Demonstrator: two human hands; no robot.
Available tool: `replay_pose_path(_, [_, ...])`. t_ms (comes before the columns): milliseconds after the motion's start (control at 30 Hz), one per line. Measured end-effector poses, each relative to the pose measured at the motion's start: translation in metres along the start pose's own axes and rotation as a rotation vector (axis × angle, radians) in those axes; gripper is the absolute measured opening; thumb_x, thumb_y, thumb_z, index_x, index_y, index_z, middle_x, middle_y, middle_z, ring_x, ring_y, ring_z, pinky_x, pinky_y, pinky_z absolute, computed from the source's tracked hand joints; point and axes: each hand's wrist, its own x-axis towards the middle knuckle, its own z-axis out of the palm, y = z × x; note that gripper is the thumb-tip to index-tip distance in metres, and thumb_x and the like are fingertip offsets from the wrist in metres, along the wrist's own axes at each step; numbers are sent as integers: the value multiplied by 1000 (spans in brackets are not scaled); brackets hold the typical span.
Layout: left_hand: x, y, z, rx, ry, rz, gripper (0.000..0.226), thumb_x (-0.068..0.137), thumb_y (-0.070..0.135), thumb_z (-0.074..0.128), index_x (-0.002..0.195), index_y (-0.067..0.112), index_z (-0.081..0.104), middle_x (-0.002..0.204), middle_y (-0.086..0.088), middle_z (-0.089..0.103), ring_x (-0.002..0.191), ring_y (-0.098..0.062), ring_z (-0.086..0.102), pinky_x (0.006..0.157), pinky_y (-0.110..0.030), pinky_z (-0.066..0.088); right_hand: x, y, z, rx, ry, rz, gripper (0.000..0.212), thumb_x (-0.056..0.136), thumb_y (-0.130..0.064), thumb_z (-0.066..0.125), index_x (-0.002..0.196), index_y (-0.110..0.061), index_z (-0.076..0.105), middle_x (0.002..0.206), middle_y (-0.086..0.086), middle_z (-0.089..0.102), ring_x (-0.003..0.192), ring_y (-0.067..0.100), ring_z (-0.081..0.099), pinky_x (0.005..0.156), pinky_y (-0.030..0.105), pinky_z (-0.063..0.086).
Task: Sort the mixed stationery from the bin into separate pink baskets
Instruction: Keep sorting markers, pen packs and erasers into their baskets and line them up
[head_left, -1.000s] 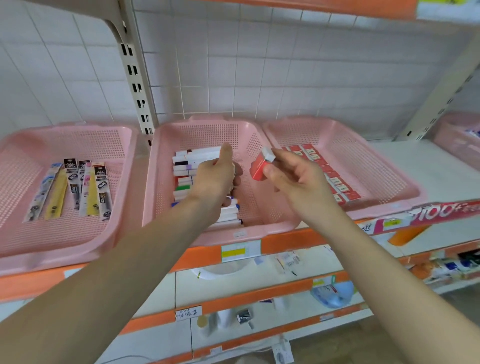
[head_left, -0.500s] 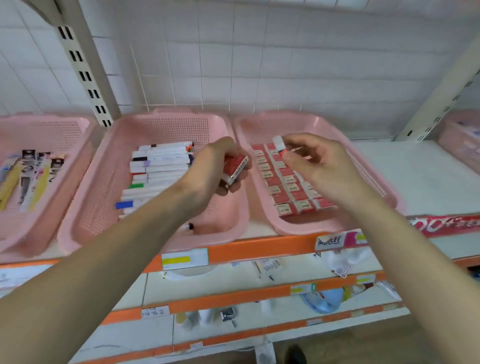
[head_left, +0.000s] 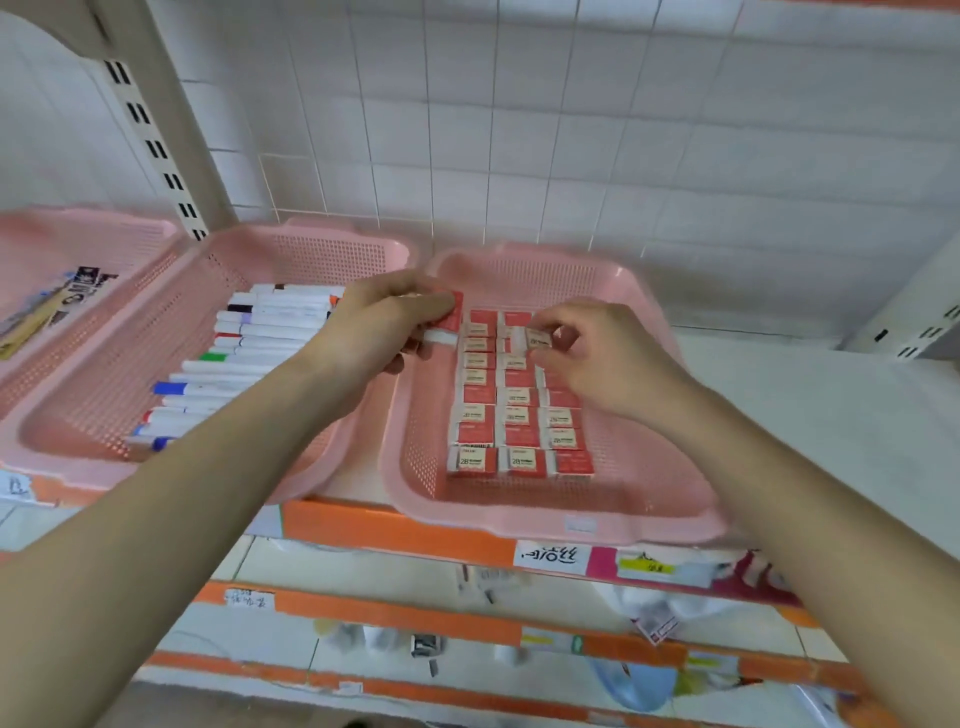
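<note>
Three pink baskets stand side by side on the shelf. The right basket (head_left: 670, 499) holds rows of red and white boxed erasers (head_left: 517, 415). My left hand (head_left: 379, 327) grips a red eraser box (head_left: 451, 318) over this basket's left rim. Over the far rows, my right hand (head_left: 597, 353) pinches a small white eraser (head_left: 537, 339) just above the erasers there. The middle basket (head_left: 332, 244) contains white markers (head_left: 260, 343) with coloured caps. Packaged pens (head_left: 52, 306) lie in the left basket (head_left: 31, 228).
A white tiled wall rises behind the baskets. White shelf surface (head_left: 831, 415) lies to the right of the eraser basket. An upright slotted post (head_left: 150, 140) stands at the back left. Lower orange-edged shelves (head_left: 405, 618) hold small items below.
Both hands moved from over the marker basket to the eraser basket. The red box passed from my right hand to my left; my right hand kept the small white eraser and lowered it.
</note>
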Motion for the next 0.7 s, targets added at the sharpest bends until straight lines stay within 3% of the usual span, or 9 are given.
replay_pose_path(133, [11,-1,-6,-20,40,-41,10,92,20,66,96,12,71,70,-2,62,49,-9,52,50,-26,28,29,5,11,-109,-13,20,34,92,-36,66,123,-22,65,116,-3,55,102,15,54,92,30,46])
replay_pose_path(267, [24,-3,-14,-13,34,-57,8,91,22,67,97,18,71,65,4,61,49,-8,53,51,-24,30,61,12,24,-136,-36,51,24,93,-30,66,115,-22,68,105,-2,54,94,16,55,80,28,42])
replay_pose_path(367, [34,-5,-20,-27,14,-51,16,91,22,66,103,28,74,72,2,62,51,-9,53,51,-23,31,87,17,38,-178,-81,84,8,95,-27,63,100,-24,69,99,0,53,90,19,55,75,28,40])
replay_pose_path(533, [49,-8,-28,-82,-22,-102,17,92,16,64,101,24,77,73,1,62,52,-10,55,51,-21,37,118,23,65,-291,-174,145,18,97,-26,55,98,-16,69,101,2,61,85,18,60,75,30,49])
replay_pose_path(700, [62,-12,-35,-76,-35,-126,16,90,12,66,100,22,73,70,1,66,51,-9,58,48,-19,37,135,20,72,-309,-174,154,20,95,-27,59,103,-11,67,105,7,62,91,24,61,81,36,53])
